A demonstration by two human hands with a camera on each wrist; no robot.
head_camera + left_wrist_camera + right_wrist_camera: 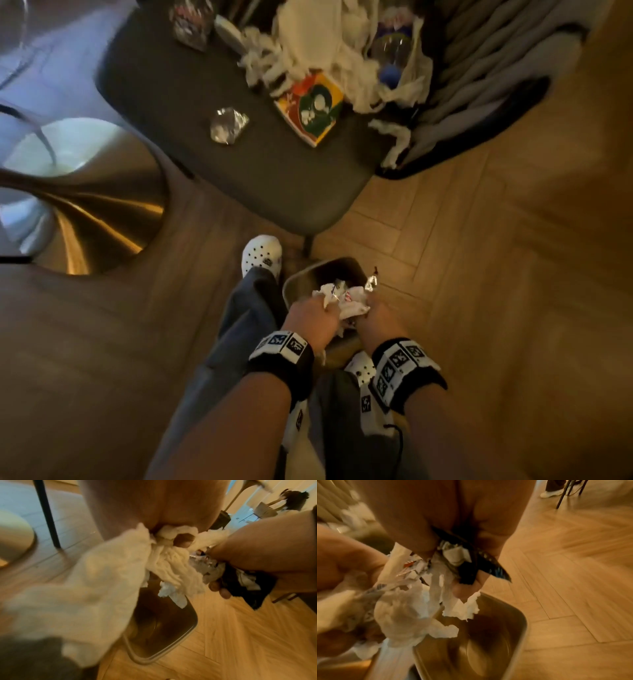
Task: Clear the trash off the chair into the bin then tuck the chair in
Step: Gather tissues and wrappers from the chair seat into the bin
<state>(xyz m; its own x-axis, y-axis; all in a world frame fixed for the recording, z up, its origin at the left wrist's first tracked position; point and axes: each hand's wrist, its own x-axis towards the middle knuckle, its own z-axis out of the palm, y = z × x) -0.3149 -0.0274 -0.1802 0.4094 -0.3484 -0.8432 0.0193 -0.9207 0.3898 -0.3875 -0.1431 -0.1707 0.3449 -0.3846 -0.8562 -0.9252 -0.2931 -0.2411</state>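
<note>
Over the small metal bin [310, 270] on the floor between my feet, my left hand [310, 313] grips crumpled white tissue [168, 561]. Right beside it, my right hand [376, 310] grips a dark wrapper [471, 563] together with tissue strips [460, 609] that hang over the bin's rim [518, 616]. The dark chair seat [260, 178] stands just beyond the bin. On it lie a foil wrapper [227, 125], a colourful box [313, 106], a heap of tissues [308, 44], a clear plastic bottle [394, 51] and a dark snack packet [190, 24].
A brass table pedestal [85, 212] stands on the floor to the left of the chair. My white clogs [262, 253] flank the bin. Herringbone wood floor [513, 274] stretches to the right. Another person [291, 501] is far off in the room.
</note>
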